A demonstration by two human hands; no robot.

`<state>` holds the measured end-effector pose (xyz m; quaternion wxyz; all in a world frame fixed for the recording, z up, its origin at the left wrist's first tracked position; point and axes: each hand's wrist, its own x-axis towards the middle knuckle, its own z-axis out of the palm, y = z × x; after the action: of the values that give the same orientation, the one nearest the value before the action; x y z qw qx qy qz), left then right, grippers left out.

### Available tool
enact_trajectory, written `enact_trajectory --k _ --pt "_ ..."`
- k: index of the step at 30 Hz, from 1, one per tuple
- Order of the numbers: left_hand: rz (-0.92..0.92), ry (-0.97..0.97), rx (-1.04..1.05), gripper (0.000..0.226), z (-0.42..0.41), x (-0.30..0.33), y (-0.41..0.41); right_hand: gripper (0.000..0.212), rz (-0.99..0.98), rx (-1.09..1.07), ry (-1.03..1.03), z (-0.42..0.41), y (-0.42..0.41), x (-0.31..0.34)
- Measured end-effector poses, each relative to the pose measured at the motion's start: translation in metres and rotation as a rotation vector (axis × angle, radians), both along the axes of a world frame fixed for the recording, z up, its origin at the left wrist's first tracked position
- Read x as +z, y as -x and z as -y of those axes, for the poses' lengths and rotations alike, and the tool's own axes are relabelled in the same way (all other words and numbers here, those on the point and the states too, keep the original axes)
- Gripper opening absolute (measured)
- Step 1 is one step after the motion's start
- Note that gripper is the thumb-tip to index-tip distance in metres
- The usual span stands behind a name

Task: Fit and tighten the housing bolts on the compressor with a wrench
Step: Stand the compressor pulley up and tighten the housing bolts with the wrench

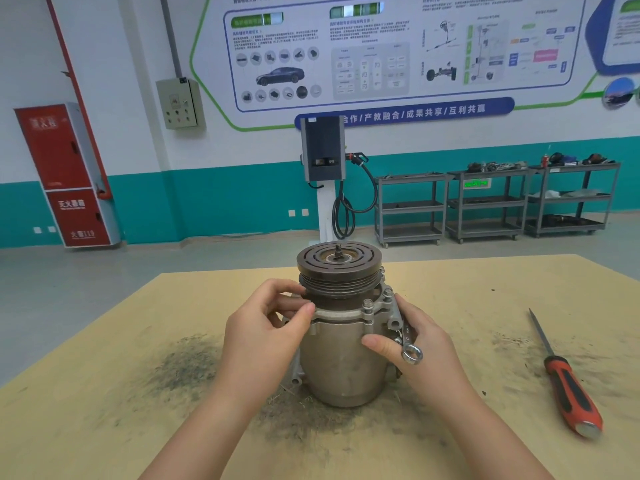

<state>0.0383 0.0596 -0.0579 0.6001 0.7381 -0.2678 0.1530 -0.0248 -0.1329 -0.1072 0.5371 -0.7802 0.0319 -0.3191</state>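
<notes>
The compressor (341, 365), a grey metal cylinder, stands upright on the wooden table (104, 393) with its dark grooved pulley (339, 271) on top. Two housing bolts (367, 308) stick up from the flange on the right front, their heads raised above it. My left hand (266, 336) grips the compressor's left side just under the pulley, thumb on the flange. My right hand (420, 344) holds a small silver wrench (409, 346) against the compressor's right side, ring end pointing down toward me, thumb pressed on the housing.
A screwdriver with a red and black handle (568, 386) lies on the table to the right. Dark metal filings and debris (187, 362) are scattered around the compressor. Beyond the table stand a charging post (323, 157) and grey shelf carts (488, 202).
</notes>
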Motion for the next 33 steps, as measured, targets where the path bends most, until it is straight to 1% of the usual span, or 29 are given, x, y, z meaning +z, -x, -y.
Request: enact_trajectory --k 3,5,6,7,9,11,12,13,14,17,22,24,25,26,28,29,30,31,33 --pt "0.059 0.015 0.032 0.024 -0.006 -0.003 0.0 0.065 -0.002 -0.004 0.001 -0.001 0.0 0.001" --pt "0.069 0.082 0.115 0.025 -0.015 -0.006 -0.01 0.065 0.003 -0.002 0.009 -0.001 0.001 0.002" --pt "0.044 0.074 0.171 0.025 -0.021 -0.009 -0.02 0.065 0.006 -0.003 0.011 -0.001 0.001 0.002" --pt "0.0 -0.007 0.223 0.027 -0.028 -0.013 -0.031 0.067 0.006 -0.004 0.011 -0.001 0.001 0.002" --pt "-0.104 -0.372 0.255 0.032 -0.038 -0.027 -0.053 0.071 -0.005 -0.007 0.007 0.0 0.001 0.001" --pt "-0.151 -0.699 0.202 0.031 -0.044 -0.046 -0.067 0.066 0.0 -0.001 0.004 -0.001 0.001 0.001" --pt "-0.137 -0.802 0.187 0.027 -0.045 -0.056 -0.071 0.064 0.005 0.001 0.007 -0.001 0.001 0.002" --pt "-0.11 -0.862 0.18 0.025 -0.045 -0.065 -0.075 0.062 0.008 0.0 0.011 -0.001 0.001 0.002" --pt "-0.089 -0.887 0.178 0.025 -0.046 -0.072 -0.08 0.061 0.012 -0.001 0.014 -0.001 0.001 0.002" --pt "-0.062 -0.867 0.205 0.021 -0.047 -0.08 -0.089 0.058 0.01 -0.006 0.022 0.0 0.001 0.002" --pt "-0.069 -0.892 0.214 0.027 -0.047 -0.086 -0.091 0.062 0.014 -0.025 0.028 0.0 0.0 0.002" --pt "-0.064 -0.837 0.223 0.023 -0.045 -0.079 -0.085 0.061 0.014 -0.024 0.036 0.0 0.0 0.002" --pt "-0.055 -0.736 0.23 0.02 -0.043 -0.072 -0.079 0.061 0.011 -0.022 0.037 0.0 0.0 0.001" --pt "-0.06 -0.562 0.221 0.016 -0.041 -0.063 -0.071 0.06 0.008 -0.023 0.035 0.0 0.0 0.001" --pt "-0.069 -0.142 0.156 0.015 -0.035 -0.038 -0.053 0.061 0.007 -0.03 0.035 0.0 0.0 0.002" --pt "-0.046 0.012 0.11 0.015 -0.03 -0.025 -0.044 0.061 0.009 -0.031 0.035 0.0 0.0 0.001" --pt "-0.017 0.117 0.061 0.014 -0.025 -0.013 -0.038 0.06 0.011 -0.028 0.034 0.001 -0.001 0.001" --pt "0.004 0.186 0.017 0.015 -0.02 -0.005 -0.032 0.06 0.011 -0.023 0.031 0.0 0.0 0.001" --pt "0.018 0.217 -0.029 0.016 -0.009 0.006 -0.027 0.059 0.012 -0.016 0.027 0.0 0.0 0.001"
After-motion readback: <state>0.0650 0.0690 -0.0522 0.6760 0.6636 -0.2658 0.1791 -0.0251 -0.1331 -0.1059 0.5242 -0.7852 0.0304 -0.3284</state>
